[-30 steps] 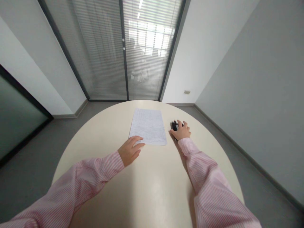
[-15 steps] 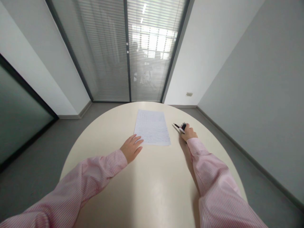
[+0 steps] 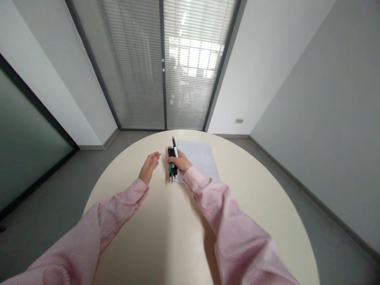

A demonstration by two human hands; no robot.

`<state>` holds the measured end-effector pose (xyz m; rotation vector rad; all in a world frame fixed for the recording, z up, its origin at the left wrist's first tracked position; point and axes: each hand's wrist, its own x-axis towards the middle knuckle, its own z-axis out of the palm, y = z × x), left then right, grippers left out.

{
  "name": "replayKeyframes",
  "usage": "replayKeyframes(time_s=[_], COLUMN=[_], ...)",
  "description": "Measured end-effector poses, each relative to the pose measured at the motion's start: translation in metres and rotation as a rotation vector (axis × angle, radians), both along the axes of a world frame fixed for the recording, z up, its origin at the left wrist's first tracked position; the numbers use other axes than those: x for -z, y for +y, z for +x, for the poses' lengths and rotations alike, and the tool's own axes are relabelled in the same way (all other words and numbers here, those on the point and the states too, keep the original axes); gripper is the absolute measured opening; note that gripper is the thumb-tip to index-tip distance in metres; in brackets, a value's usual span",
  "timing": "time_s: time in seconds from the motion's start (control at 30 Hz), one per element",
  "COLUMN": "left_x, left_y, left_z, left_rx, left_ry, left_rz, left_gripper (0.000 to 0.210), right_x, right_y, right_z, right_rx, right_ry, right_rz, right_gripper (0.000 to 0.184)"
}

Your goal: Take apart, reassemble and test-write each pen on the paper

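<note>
A bundle of several pens [image 3: 172, 162], mostly black with a green and a pinkish one among them, is in the grasp of my right hand [image 3: 181, 161]. One pen with a white barrel and dark tip sticks out beyond the others. The bundle is over the left edge of a sheet of lined paper [image 3: 200, 152], and my right hand and sleeve cover part of that sheet. To the left of the pens, my left hand [image 3: 150, 167] holds nothing; its fingers are stretched out and apart from the bundle.
The round cream table [image 3: 133, 233] carries the paper. Beyond its far edge stands a glass partition with blinds [image 3: 190, 99]. White walls rise on both sides, and a small wall socket [image 3: 239, 120] sits low at the right.
My right hand has moved left from the table's right side, across the paper, with the pens. My left hand has come off the paper's corner and shifted left.
</note>
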<state>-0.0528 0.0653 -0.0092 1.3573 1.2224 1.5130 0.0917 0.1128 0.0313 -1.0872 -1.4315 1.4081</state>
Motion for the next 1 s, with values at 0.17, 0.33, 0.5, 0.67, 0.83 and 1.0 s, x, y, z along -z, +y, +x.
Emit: replayKeyframes(time_s=[0.17, 0.33, 0.5, 0.67, 0.83, 1.0], left_x=[0.01, 0.011, 0.014, 0.013, 0.006, 0.0], left_y=[0.031, 0.041, 0.043, 0.037, 0.028, 0.02], left_z=[-0.031, -0.047, -0.065, -0.071, -0.066, -0.058], left_rx=[-0.066, -0.132, -0.213, -0.301, -0.327, -0.337], left_ry=[-0.292, -0.172, 0.072, 0.348, 0.693, 1.039], left_rz=[-0.101, -0.067, -0.108, -0.167, -0.137, -0.181], left_gripper=[0.056, 0.057, 0.05, 0.053, 0.057, 0.055], right_x=[0.026, 0.027, 0.025, 0.027, 0.025, 0.021], right_y=[0.003, 0.005, -0.002, -0.007, -0.009, -0.017], right_z=[-0.085, -0.102, -0.097, -0.085, -0.07, -0.061], right_rx=[0.004, 0.025, -0.019, -0.007, 0.006, -0.019], right_ry=[-0.008, -0.11, -0.356, -0.606, -0.73, -0.829], right_rz=[0.057, 0.157, 0.271, 0.321, 0.326, 0.372], right_gripper=[0.034, 0.048, 0.063, 0.053, 0.044, 0.032])
